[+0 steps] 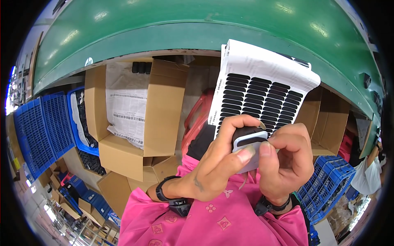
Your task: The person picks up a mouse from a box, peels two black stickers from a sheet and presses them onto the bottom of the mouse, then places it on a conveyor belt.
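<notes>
My left hand [215, 164] grips a small rounded device [250, 136] with a black body and a pale grey face, its fingers wrapped round the body and its thumb on the face. A black pill-shaped strip [249, 142] lies across that face. At the strip's right end, the fingers and thumb of my right hand [289, 158] are pinched together against the device; whether they hold the strip's tip is hidden. Just beyond both hands, a white sheet [266, 65] carries several columns of black pill-shaped stickers [256, 102] and hangs over the green table's edge.
The green table [172, 41] spans the far side. An open cardboard box [166, 106] at left contains printed paper [127, 98] and black pieces [141, 67]. Blue crates [45, 131] stand farther left; another blue crate [326, 184] stands at right, near a cardboard box [328, 119].
</notes>
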{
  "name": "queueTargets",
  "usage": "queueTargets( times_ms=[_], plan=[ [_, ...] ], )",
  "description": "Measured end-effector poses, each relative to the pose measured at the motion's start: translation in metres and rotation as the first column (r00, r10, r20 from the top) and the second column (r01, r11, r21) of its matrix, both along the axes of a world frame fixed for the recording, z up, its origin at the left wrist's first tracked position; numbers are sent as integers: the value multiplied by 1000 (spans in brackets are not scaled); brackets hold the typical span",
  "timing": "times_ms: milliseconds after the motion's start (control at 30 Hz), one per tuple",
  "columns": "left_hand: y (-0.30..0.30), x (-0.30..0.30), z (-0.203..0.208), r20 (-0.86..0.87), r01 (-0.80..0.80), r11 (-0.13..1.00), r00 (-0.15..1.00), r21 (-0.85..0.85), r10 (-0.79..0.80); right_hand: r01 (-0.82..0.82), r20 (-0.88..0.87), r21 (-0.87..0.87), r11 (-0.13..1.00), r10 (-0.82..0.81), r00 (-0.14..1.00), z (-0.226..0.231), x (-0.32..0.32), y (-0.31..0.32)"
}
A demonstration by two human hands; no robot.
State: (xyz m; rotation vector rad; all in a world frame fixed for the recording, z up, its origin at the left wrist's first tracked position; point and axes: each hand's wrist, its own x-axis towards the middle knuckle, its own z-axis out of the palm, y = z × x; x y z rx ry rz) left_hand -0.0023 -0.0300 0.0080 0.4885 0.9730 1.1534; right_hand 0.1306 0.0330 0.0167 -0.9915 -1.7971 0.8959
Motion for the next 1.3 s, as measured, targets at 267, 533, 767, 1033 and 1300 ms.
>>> queueTargets(
  times_ms=[267,533,767,1033,1300],
  plan=[
    [-3,0,-3,-66,1,1000,998,-6,-2,18,-3,-120,993,-18,1000,1,-3,-1],
    [-4,1,-7,-24,-68,997,997,40,69,32,-109,-325,945,-71,991,0,-1,-6],
    [1,-5,4,279,-7,988,959,-155,51,-18,-107,-319,948,-17,994,-1,3,-5],
    [-1,-2,0,199,-24,992,979,-125,48,-26,-47,-257,966,14,999,-3,-1,-5],
    [-1,-5,5,214,24,992,977,-121,3,5,-66,-287,958,-26,997,-6,2,-5]
  ],
)
